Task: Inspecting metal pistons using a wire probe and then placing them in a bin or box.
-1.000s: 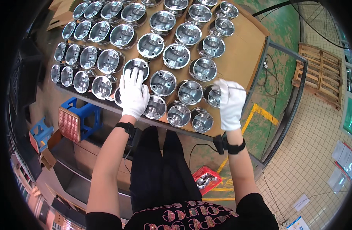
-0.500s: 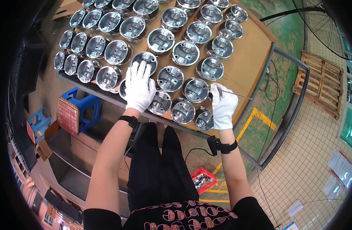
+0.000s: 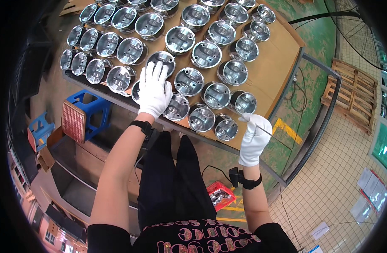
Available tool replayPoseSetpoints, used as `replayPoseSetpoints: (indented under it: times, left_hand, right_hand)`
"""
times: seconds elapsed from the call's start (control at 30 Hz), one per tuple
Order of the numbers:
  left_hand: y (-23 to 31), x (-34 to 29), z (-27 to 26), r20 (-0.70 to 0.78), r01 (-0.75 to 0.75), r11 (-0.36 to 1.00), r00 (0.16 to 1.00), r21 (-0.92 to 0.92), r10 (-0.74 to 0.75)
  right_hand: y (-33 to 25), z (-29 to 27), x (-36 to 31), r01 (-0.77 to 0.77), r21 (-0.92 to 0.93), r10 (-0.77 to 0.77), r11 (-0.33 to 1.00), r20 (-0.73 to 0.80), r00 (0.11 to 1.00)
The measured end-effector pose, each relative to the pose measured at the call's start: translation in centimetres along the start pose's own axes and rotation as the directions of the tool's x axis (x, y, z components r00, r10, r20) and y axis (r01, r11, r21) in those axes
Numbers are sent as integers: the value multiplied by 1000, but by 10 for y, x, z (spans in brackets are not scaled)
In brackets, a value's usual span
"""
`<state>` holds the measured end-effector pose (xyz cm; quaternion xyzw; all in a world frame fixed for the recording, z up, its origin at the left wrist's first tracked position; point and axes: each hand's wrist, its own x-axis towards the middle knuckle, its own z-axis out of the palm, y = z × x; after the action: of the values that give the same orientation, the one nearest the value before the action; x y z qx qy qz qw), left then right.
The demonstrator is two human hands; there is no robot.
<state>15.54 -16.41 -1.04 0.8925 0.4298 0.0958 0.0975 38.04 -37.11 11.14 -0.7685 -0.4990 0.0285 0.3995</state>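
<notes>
Your white-gloved left hand (image 3: 154, 95) lies palm down with fingers stretched forward and close together, overlapping the near part of a silver, round, hollow metal piston (image 3: 165, 58). You have another silver piston (image 3: 176, 106) just right of that palm; the glove hides whether the hand grips anything.

Your white-gloved right hand (image 3: 256, 137) is curled around a thin, straight, grey rod (image 3: 278, 139), which sticks out to the hand's right and slightly back toward you. Just ahead of these fingertips sits a silver, dark-sided piston (image 3: 245, 102); you cannot tell whether they touch. A smaller-looking silver piston (image 3: 226, 127) sits just to this hand's left. Ahead of the right hand stretches a flat brown cardboard sheet (image 3: 265, 80).

Behind and between your hands, your black fabric shirt (image 3: 193, 236) carries pink, glittery lettering. Well to the right hand's right, white paper sheets (image 3: 369, 179) bear print too small to read.
</notes>
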Motion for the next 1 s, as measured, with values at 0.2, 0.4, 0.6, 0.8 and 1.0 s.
replayPoseSetpoints:
  times: [0.2,0.4,0.6,0.8,1.0]
  left_hand:
    - [-1,-1,0,3,-10,1000,1000,24,9]
    - [-2,-1,3,-16,-28,999,999,36,28]
    - [-1,-2,1,-5,-29,999,1000,41,30]
    - [-3,-2,5,-17,-20,999,1000,44,21]
    - [0,-1,4,-5,-18,999,1000,40,19]
  right_hand:
    - [-4,10,10,11,-62,-9,998,31,999]
    - [17,27,-5,40,-23,-39,999,59,998]
    - [5,18,5,40,-78,-38,996,21,999]
    - [6,48,14,97,-16,-97,995,-14,995]
    - [12,75,14,93,-25,-92,995,31,995]
